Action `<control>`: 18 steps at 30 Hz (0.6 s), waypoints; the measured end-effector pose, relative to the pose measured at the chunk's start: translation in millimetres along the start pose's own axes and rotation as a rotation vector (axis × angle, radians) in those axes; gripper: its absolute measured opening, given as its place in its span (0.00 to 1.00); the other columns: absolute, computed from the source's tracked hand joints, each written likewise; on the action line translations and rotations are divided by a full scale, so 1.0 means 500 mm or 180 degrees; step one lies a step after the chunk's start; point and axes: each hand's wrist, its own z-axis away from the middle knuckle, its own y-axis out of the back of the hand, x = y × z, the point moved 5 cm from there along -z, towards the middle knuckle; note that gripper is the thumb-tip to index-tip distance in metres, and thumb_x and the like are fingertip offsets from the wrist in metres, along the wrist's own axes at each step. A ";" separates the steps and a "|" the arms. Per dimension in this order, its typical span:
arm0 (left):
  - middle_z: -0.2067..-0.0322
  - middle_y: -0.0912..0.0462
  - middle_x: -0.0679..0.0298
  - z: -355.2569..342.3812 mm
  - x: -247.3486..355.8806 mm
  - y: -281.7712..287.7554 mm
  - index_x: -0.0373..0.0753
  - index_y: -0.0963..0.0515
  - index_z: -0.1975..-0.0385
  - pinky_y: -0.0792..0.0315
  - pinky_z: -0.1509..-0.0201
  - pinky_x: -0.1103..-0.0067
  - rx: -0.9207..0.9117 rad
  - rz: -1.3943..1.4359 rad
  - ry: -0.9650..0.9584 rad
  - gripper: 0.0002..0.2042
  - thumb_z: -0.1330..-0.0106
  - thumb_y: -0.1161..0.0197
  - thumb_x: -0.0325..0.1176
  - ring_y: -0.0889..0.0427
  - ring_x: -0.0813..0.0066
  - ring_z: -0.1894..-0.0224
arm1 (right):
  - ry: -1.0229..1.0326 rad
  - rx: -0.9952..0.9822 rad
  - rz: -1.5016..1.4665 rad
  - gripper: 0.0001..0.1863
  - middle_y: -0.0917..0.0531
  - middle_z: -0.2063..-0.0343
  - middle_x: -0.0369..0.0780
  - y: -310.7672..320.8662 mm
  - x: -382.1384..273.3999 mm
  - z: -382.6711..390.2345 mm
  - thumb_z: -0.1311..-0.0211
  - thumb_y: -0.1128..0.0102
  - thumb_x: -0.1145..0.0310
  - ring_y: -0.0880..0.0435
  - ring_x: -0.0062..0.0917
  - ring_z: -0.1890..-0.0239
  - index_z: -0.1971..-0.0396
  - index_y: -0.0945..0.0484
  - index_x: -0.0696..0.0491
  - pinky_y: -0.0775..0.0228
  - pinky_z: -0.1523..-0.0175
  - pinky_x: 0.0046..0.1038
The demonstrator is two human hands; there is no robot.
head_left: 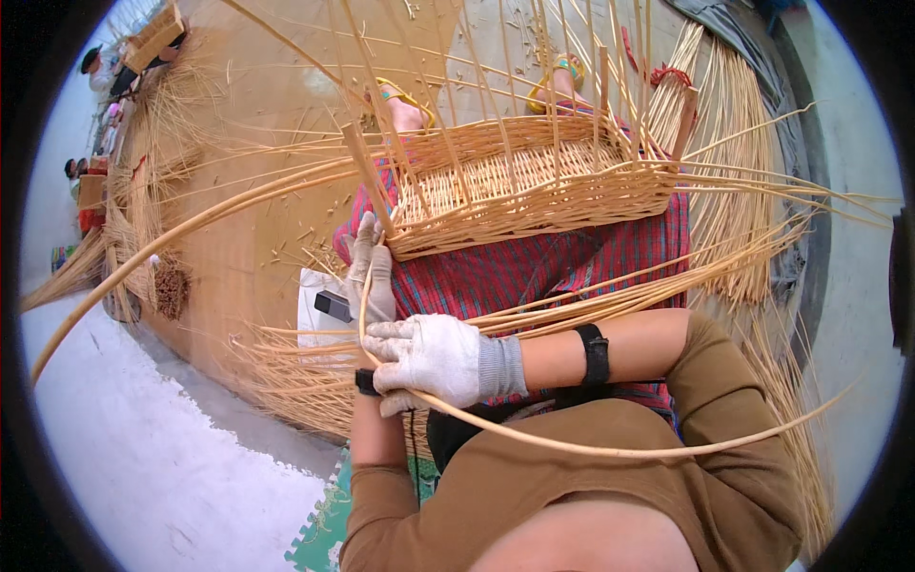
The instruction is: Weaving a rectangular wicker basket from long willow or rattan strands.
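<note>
- A wicker basket point(534, 215) lies at 1 o'clock across a plaid-covered lap point(515, 275).
- Left hand point(372, 276), 9 o'clock: fingers upward at its corner, grip unclear.
- Right hand point(427, 360), 7 o'clock: clamped on thick cane point(610, 450).

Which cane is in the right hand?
The long cane curving across the brown top. It alone passes through the right hand; the others jut from the basket or lie in bundles.

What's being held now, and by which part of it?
The right grip holds a thick cane strand partway along its length. The left grip is at the near left corner of the basket; its hold is unclear.
</note>
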 end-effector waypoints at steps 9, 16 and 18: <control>0.45 0.19 0.53 -0.085 0.056 0.049 0.38 0.28 0.38 0.37 0.27 0.61 -0.1176 -0.2864 -0.1312 0.25 0.37 0.38 0.28 0.23 0.51 0.39 | 0.0284 0.0343 0.0824 0.11 0.16 0.52 0.43 0.040 0.023 -0.005 0.47 0.38 0.59 0.16 0.40 0.48 0.64 0.19 0.46 0.19 0.52 0.38; 0.47 0.18 0.48 -0.162 0.031 0.004 0.36 0.30 0.35 0.27 0.34 0.68 -0.1176 0.0477 0.0195 0.22 0.24 0.46 0.40 0.19 0.57 0.41 | 0.0098 0.0607 0.0655 0.09 0.17 0.63 0.38 0.048 0.030 -0.010 0.49 0.38 0.61 0.15 0.36 0.54 0.68 0.20 0.45 0.20 0.56 0.36; 0.67 0.23 0.63 -0.165 0.011 -0.030 0.38 0.26 0.51 0.26 0.59 0.75 -0.1400 0.1518 0.0689 0.23 0.24 0.51 0.54 0.23 0.71 0.65 | 0.0094 0.0639 0.0559 0.08 0.17 0.64 0.39 0.058 0.031 -0.006 0.50 0.38 0.60 0.15 0.37 0.54 0.71 0.22 0.47 0.20 0.55 0.36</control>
